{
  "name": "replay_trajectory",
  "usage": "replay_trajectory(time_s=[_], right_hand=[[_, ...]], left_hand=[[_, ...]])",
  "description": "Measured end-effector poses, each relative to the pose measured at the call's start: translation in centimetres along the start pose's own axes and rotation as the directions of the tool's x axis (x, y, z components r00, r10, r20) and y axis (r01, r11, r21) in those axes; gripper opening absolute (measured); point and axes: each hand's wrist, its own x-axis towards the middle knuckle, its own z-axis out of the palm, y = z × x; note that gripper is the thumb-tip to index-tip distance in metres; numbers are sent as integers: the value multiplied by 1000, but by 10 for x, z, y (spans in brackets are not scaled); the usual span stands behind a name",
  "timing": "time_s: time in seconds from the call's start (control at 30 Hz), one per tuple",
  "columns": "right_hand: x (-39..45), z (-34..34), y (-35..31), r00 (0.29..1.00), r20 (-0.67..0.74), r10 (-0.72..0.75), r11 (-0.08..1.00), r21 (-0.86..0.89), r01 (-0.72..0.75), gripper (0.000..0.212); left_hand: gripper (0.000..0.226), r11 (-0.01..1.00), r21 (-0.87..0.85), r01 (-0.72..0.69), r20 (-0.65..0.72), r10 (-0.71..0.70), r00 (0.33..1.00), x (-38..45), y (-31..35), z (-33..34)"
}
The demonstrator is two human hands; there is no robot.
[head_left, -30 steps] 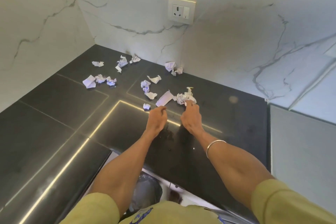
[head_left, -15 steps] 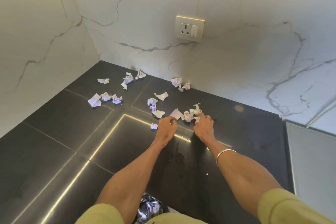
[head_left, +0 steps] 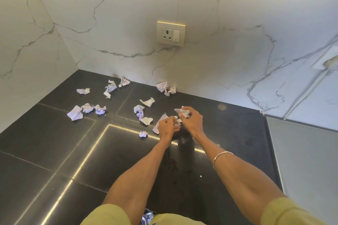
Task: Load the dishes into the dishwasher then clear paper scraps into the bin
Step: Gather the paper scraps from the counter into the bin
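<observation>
The crumpled paper scrap (head_left: 183, 112) sits bunched in the curled fingers of the right hand (head_left: 192, 120), lifted just off the black countertop (head_left: 54, 151). Touching it on the inner side, the left hand (head_left: 166, 127) pinches a flat torn scrap (head_left: 159, 121). More scraps lie beyond and to the left of the left hand, some against the marble wall (head_left: 219, 60). The grips look loose; small bits could slip out during the carry to the bin, which is barely in view.

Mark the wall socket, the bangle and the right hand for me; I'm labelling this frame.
wall socket (head_left: 171, 33), head view, centre of its faceplate.
bangle (head_left: 222, 155), head view, band across the right wrist.
right hand (head_left: 192, 120), head view, back of the hand.
</observation>
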Motion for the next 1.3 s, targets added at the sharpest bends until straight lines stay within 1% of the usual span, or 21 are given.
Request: replay_trajectory(time_s=[0.07,0.1,0.2,0.23,0.3,0.4,0.43,0.47,0.53,0.6,0.67,0.7,0.77,0.87,0.93,0.97,1.0,1.1,1.2,1.23,1.3], right_hand=[[-2,3,-6,978,205,-33,999,17,30,19],[-4,4,-8,958,281,-57,998,22,53,18],[-10,8,-10,916,385,-113,993,12,118,24],[-11,9,-10,896,427,-121,991,0,133,27],[-11,11,-10,847,520,-111,989,-28,147,33],[-11,13,-13,785,616,-74,980,-99,170,35],[-12,14,-14,786,614,-73,979,-107,174,34],[-13,14,-13,808,585,-69,981,-106,161,32],[-13,12,-10,887,458,-54,990,-89,106,30],[-9,6,-2,951,305,-45,989,-122,86,27],[-4,1,7,979,198,-39,978,-194,79,27],[-1,-1,12,984,176,-37,974,-215,75,28],[4,-2,19,982,187,-10,970,-236,55,35],[6,5,26,953,301,18,951,-300,76,49],[6,18,32,922,384,48,914,-389,114,56],[4,24,34,915,398,63,899,-421,121,58],[2,28,34,917,393,66,890,-439,124,57],[-1,33,31,927,374,37,880,-452,148,41],[-2,35,30,926,376,11,881,-442,169,34],[-2,36,31,933,360,18,898,-416,143,33],[-3,35,29,947,317,48,944,-324,60,29]], left_hand=[[29,993,-106,48,-14,-50,999,-1,6,1],[33,984,-156,86,-10,-88,996,2,7,0],[58,936,-292,195,21,-198,980,15,6,-10],[63,926,-308,218,23,-222,975,19,5,-15],[56,931,-279,236,-3,-247,969,22,1,-21],[32,950,-221,220,-68,-240,968,19,-2,-28],[29,955,-204,214,-79,-234,969,18,-3,-30],[26,960,-192,205,-90,-226,970,18,-4,-32],[22,964,-180,193,-90,-212,973,16,-4,-40],[22,966,-162,203,-75,-217,973,10,-5,-47],[20,958,-162,239,-48,-249,967,6,-9,-55],[19,953,-158,258,-29,-266,964,4,-11,-59],[15,947,-168,275,-8,-280,960,2,-18,-65],[38,945,-179,272,-17,-279,960,1,-27,-72],[43,947,-192,258,-10,-265,964,1,-28,-73],[42,947,-196,254,-9,-261,965,1,-27,-72],[41,948,-197,251,-12,-258,966,1,-25,-71],[35,941,-217,259,3,-264,964,0,-22,-68],[25,928,-251,275,5,-282,959,-2,-20,-62],[23,921,-268,283,-2,-294,956,-2,-20,-60],[26,908,-290,303,-13,-321,947,-2,-18,-54]])
